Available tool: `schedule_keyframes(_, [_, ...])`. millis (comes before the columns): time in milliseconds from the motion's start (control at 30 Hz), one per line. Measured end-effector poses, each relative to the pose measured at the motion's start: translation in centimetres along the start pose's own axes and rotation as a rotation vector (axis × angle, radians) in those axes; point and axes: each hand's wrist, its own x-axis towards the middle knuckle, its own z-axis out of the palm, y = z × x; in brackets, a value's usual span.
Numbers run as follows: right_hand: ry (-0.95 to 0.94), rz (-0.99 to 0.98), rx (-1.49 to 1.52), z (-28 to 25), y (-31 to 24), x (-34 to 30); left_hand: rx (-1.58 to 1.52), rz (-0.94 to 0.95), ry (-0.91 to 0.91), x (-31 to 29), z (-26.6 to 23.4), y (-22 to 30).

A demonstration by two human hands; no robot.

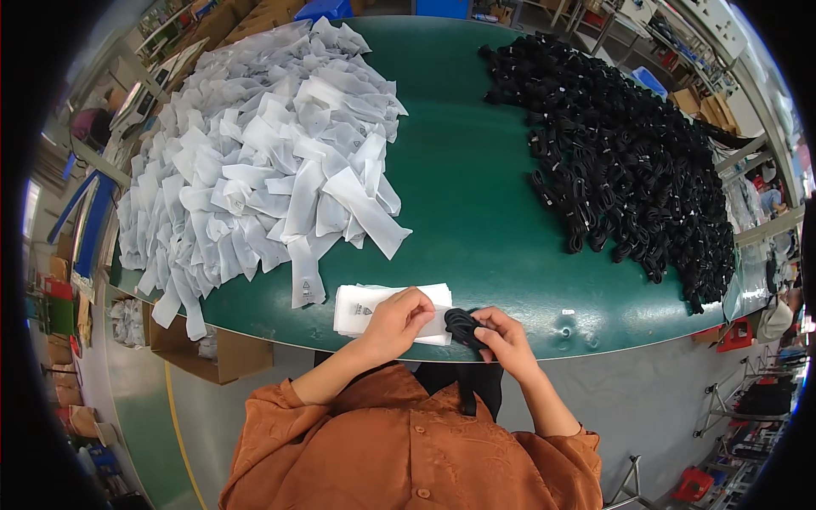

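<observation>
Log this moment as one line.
left hand: at white bag stack; right hand: holding black coiled cord; green table: pale bag pile left, black cord pile right

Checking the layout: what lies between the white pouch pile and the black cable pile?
In the head view, bare green tabletop separates the white pouch pile from the black cable pile.

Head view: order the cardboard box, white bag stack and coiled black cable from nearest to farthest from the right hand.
1. Coiled black cable: in the right hand.
2. White bag stack: left, on the table.
3. Cardboard box: farther left, beyond the table edge.
</observation>
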Motion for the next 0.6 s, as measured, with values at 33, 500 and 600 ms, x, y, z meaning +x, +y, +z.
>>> schedule_keyframes(33, [-0.042,0.011,-0.012,0.1,0.2,0.1,-0.019,0.016,-0.008,0.0,0.0,0.0])
schedule_keyframes(500, [-0.006,0.075,-0.101,2.7,0.3,-1.7,0.179,0.471,-0.091,0.0,-0.2,1.1])
schedule_keyframes(600, [0.092,-0.465,-0.617,3.1,0.3,-1.7,0.146,0.382,-0.049,0.0,0.2,0.9])
